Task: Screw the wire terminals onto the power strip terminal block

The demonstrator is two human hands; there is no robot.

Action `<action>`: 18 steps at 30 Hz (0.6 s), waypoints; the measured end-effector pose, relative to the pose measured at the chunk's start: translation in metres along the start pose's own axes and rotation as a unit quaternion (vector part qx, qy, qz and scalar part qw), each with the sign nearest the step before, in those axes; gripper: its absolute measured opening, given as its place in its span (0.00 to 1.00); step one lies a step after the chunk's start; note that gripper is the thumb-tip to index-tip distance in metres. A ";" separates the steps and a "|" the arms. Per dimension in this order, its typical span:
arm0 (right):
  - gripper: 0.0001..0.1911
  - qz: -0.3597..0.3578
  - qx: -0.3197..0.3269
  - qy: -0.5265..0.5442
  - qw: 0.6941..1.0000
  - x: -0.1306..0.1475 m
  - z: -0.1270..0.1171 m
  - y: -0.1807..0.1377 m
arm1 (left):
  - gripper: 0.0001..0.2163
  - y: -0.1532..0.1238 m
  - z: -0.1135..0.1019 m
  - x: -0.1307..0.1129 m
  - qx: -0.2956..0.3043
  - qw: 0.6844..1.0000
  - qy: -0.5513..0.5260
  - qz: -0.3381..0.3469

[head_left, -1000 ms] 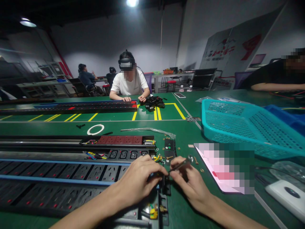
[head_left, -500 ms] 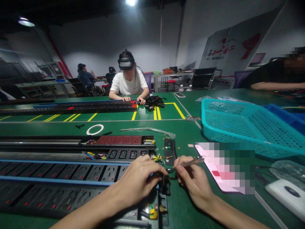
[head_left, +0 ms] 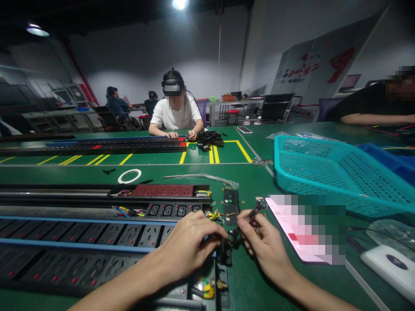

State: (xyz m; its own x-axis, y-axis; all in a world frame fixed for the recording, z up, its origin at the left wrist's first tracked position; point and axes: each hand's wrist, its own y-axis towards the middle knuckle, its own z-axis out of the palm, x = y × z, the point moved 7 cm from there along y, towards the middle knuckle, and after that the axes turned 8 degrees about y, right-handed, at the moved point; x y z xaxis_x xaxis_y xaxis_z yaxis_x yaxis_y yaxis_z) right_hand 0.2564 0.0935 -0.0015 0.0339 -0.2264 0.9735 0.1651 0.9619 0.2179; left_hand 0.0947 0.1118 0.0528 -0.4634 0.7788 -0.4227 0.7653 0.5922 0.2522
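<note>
My left hand [head_left: 191, 242] is closed over the right end of a blue-edged power strip [head_left: 119, 235], its fingertips at the black end piece; just what they pinch is partly hidden. In my right hand [head_left: 264, 244] is a metal wrench [head_left: 252, 212], gripped between thumb and fingers. One ring end of it points up to the right, the other lies close to the strip's end by my left fingertips. Nearer me lies another black power strip [head_left: 74, 263] with yellow-green wires [head_left: 207, 288] and a brass bolt [head_left: 222, 284] at its end.
Strips with dark red sockets [head_left: 162, 190] and black sockets [head_left: 167, 210] lie beyond. Small nuts and a brass screw [head_left: 230, 214] are near black plates [head_left: 231, 196]. To the right are a pink-screened phone [head_left: 285, 224], a turquoise basket [head_left: 324, 181] and a white device [head_left: 389, 268]. A co-worker [head_left: 177, 108] sits opposite.
The wrench has turned in my right hand, its outer end swinging upward and away from me. My left hand has stayed on the strip's end.
</note>
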 end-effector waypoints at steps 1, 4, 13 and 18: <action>0.18 0.035 -0.007 0.021 0.999 -0.004 0.000 0.001 | 0.12 0.000 0.000 0.000 -0.001 1.000 0.000 0.000; 0.25 0.081 -0.025 0.050 0.995 -0.010 -0.002 0.001 | 0.12 0.000 -0.001 -0.001 -0.004 1.000 0.001 0.004; 0.14 0.032 0.030 0.058 0.997 -0.005 0.001 -0.009 | 0.13 0.001 -0.003 -0.004 -0.009 1.000 0.003 0.011; 0.03 -0.086 0.047 -0.056 0.994 0.011 0.001 -0.013 | 0.12 0.001 -0.004 -0.003 -0.007 1.000 0.003 0.004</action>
State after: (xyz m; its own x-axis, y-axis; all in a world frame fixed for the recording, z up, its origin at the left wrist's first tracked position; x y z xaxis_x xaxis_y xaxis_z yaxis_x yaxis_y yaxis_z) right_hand 0.2532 0.0792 0.0065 -0.0984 -0.3753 0.9217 0.0660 0.9217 0.3823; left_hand 0.0953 0.1104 0.0577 -0.4602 0.7850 -0.4147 0.7628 0.5886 0.2676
